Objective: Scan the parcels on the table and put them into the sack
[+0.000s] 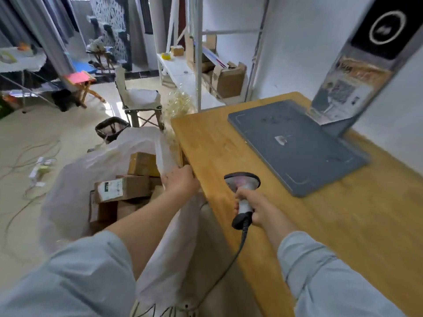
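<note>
**While the left hand [180,181] holds the sack [68,184], the right hand [254,208] holds the scanner [242,181]**

As the left hand grasps the white sack at its rim, just beside the edge of the desk [343,225], its grip is closed on the thin material, with the fingers curled and the back of the hand toward the camera. The sack stands open on the floor [34,133], against the left side of the desk. Several brown cardboard parcels [143,164] lie inside it, one upon another.

The right hand has its grip clenched around the pale handle of the scanner. The wide, dark head of the scanner points away from the person, over the wooden desk near its left edge. Whether the head touches the wood, I cannot tell. A black cable [238,250] runs from the bottom of the handle down past the desk edge.

One parcel [135,187] near the top of the pile carries a white label [112,189] with a dark green patch and some lines like a barcode. The words on it are too blurred to read.

Further back on the desk lies a grey mat [295,145] with a small pale mark in the middle. Behind the mat, a slanted stand [338,126] shows a black panel [386,28] with a white ring. Under the panel is a printed sheet [350,85] with a square code, and its writing cannot be read.
</note>
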Available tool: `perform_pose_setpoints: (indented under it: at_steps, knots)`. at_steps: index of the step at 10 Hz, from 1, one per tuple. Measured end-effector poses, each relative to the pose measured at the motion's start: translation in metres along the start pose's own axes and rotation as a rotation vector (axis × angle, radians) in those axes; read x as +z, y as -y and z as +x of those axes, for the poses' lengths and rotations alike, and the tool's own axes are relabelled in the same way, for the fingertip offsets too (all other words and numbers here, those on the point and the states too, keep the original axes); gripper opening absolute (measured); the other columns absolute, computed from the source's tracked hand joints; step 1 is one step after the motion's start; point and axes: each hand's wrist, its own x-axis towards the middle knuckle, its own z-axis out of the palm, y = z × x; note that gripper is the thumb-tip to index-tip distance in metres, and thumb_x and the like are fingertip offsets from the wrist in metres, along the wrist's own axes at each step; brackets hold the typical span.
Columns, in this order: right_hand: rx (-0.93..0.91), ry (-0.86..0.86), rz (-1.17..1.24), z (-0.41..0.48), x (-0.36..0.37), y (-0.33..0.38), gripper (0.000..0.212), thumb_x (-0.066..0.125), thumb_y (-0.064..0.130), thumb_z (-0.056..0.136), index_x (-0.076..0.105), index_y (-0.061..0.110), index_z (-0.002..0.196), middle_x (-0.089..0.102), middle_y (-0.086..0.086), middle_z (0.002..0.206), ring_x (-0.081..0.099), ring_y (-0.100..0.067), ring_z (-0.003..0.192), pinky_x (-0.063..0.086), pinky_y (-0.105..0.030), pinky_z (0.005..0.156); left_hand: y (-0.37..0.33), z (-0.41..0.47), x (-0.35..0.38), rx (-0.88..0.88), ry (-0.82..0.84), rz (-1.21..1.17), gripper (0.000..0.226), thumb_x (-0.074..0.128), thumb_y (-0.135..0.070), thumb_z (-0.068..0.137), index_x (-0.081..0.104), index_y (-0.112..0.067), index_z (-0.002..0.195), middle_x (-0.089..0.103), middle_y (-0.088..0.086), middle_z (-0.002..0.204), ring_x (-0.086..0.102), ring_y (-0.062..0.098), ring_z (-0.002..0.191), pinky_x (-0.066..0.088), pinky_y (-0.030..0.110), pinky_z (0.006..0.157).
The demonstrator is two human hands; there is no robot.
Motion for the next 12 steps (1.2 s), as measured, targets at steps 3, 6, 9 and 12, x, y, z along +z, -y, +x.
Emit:
perform_pose_setpoints:
  at_steps: [3,6,9,12]
  knots:
    - [-0.101,-0.171,0.500,-0.107,-0.238,-0.055,0.010,0.041,-0.004,0.089,0.050,0.002,0.092,0.059,-0.015,0.070,0.050,-0.022,0.061,0.049,-0.025,0.045,-0.205,-0.125,0.092,0.427,0.164,-0.011,0.047,0.048,-0.014,0.094,0.041,-0.012,0.141,0.044,0.009,0.141,0.050,0.026,0.120,0.044,0.032,0.084]
    - [-0.244,-0.503,0.868,-0.132,-0.401,-0.135,0.018,0.057,0.003,0.093,0.051,0.003,0.111,0.057,-0.007,0.091,0.055,-0.021,0.077,0.055,-0.029,0.053,-0.333,-0.213,0.157,0.760,0.183,0.205,0.054,0.050,-0.020,0.094,0.036,-0.015,0.145,0.045,0.008,0.144,0.042,0.027,0.132,0.036,0.038,0.106]
    - [-0.118,-0.746,0.834,-0.120,-0.460,-0.181,0.045,0.060,0.002,0.091,0.048,-0.004,0.134,0.054,-0.017,0.134,0.053,-0.034,0.120,0.045,-0.037,0.091,-0.386,-0.242,0.197,0.930,0.227,0.345,0.053,0.046,-0.021,0.097,0.033,-0.016,0.147,0.046,0.005,0.144,0.042,0.026,0.132,0.039,0.039,0.106]
    - [-0.045,-0.936,0.712,-0.114,-0.454,-0.186,0.044,0.066,0.008,0.089,0.053,0.000,0.130,0.054,-0.016,0.133,0.050,-0.032,0.122,0.042,-0.039,0.095,-0.377,-0.232,0.209,0.947,0.353,0.354,0.053,0.046,-0.020,0.098,0.031,-0.016,0.149,0.042,0.004,0.147,0.040,0.024,0.134,0.035,0.037,0.107]
